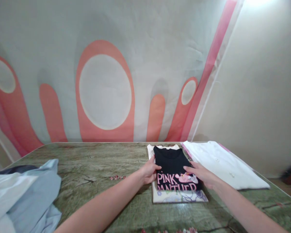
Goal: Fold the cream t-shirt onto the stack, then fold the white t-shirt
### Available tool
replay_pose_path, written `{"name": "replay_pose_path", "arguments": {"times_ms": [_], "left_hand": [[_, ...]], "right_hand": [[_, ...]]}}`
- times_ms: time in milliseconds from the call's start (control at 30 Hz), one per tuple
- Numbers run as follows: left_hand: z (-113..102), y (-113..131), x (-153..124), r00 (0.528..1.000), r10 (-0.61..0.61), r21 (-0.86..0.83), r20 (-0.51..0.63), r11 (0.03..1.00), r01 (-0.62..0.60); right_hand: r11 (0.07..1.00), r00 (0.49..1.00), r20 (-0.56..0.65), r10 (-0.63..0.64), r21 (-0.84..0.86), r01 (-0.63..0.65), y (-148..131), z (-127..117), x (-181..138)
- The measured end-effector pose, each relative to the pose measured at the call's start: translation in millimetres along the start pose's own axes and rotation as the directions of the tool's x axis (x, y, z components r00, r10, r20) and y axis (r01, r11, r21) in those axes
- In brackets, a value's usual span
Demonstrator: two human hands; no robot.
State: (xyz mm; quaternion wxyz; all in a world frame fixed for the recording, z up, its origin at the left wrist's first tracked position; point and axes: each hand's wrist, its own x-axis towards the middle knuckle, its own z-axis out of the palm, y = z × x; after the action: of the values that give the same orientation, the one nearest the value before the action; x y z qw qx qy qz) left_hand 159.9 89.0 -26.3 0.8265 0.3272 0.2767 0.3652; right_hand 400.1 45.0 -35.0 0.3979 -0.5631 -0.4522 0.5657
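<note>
Left hand [149, 171] and right hand [203, 174], each grip clamped on a side of the black shirt [171, 161], could skew the pale shirt [166, 197] beneath by pulling unevenly.

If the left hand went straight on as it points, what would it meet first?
Likely the folded black shirt, whose left edge the left hand touches; exact depth there is unclear.

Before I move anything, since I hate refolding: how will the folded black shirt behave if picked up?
The black shirt looks like soft cloth, so probably floppy. Its print cuts off at a fold, so it may open if lifted one-sided. Pushed, it might rumple the pale garment beneath.
</note>
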Motion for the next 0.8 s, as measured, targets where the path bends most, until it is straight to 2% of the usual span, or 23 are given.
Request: {"name": "replay_pose_path", "arguments": {"times_ms": [133, 267, 400, 500, 600, 667, 733, 800], "left_hand": [[3, -1, -4, 1.000, 0.028, 0.010, 0.010, 1.000, -0.028], [15, 1, -8, 0.998, 0.068, 0.025, 0.015, 0.997, -0.069], [22, 3, -17, 0.989, 0.139, 0.049, 0.055, 0.989, -0.141], [19, 2, -20, 0.986, 0.165, 0.099, 0.038, 0.981, -0.168], [12, -2, -18, 0.983, 0.178, 0.192, -0.037, 0.967, -0.168], [6, -3, -14, 0.966, 0.230, 0.281, -0.119, 0.941, -0.190], [0, -2, -11, 0.927, 0.318, 0.425, -0.198, 0.880, -0.211], [-5, 1, -11, 0.871, 0.418, 0.618, -0.256, 0.764, -0.185]], "right_hand": [[0.999, 0.995, -0.101, 0.008, -0.044, -0.013, -3, -4, 11], [0.996, 0.978, -0.201, -0.055, -0.084, 0.038, -8, -5, 35], [0.970, 0.922, -0.304, -0.239, -0.123, 0.211, -4, -3, 55], [0.932, 0.881, -0.307, -0.360, -0.171, 0.321, 1, 0, 64], [0.904, 0.870, -0.287, -0.402, -0.276, 0.327, 8, -2, 69], [0.887, 0.869, -0.281, -0.408, -0.346, 0.304, 13, -6, 69], [0.878, 0.872, -0.281, -0.400, -0.389, 0.278, 19, -13, 65], [0.872, 0.878, -0.288, -0.383, -0.428, 0.239, 23, -19, 57]]}}
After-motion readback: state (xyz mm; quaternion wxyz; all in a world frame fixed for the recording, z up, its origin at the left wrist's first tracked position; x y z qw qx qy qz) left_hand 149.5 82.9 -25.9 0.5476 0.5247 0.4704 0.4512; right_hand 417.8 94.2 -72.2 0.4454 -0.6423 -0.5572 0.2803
